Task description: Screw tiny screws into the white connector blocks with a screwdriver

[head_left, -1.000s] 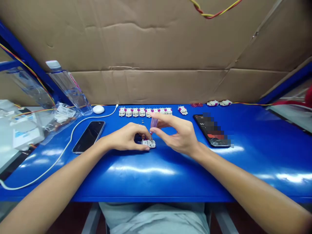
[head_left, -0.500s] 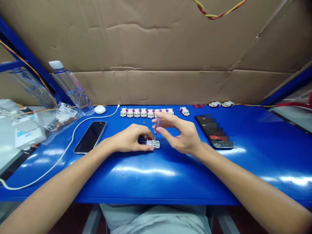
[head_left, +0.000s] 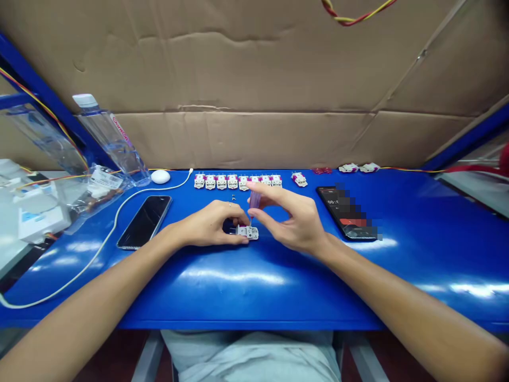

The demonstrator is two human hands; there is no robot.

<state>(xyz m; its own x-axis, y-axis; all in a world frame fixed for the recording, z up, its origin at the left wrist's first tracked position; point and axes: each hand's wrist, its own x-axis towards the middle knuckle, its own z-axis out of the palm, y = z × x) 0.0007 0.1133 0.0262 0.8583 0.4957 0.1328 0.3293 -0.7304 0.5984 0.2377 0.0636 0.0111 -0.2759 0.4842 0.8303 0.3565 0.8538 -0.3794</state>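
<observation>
My left hand [head_left: 209,224] pinches a small white electronic module [head_left: 247,232] against the blue bench top, its fingers at the module's left end. My right hand [head_left: 290,218] holds a small precision screwdriver [head_left: 254,200] with a translucent purple handle between thumb and fingertips. The screwdriver stands nearly upright, its thin shaft reaching down to the module. A dark part beside the module is mostly hidden by my left fingers.
A row of several white-and-magenta modules [head_left: 236,182] lies along the back of the blue bench [head_left: 254,286], with tiny screws [head_left: 234,197] in front. A smartphone [head_left: 144,222] lies left, another [head_left: 345,212] right. Further left are a white mouse [head_left: 160,176], its cable, and a plastic bottle [head_left: 109,140].
The whole view sways slightly. Both hands stay on the module, and the screwdriver remains upright with its tip at the module.
</observation>
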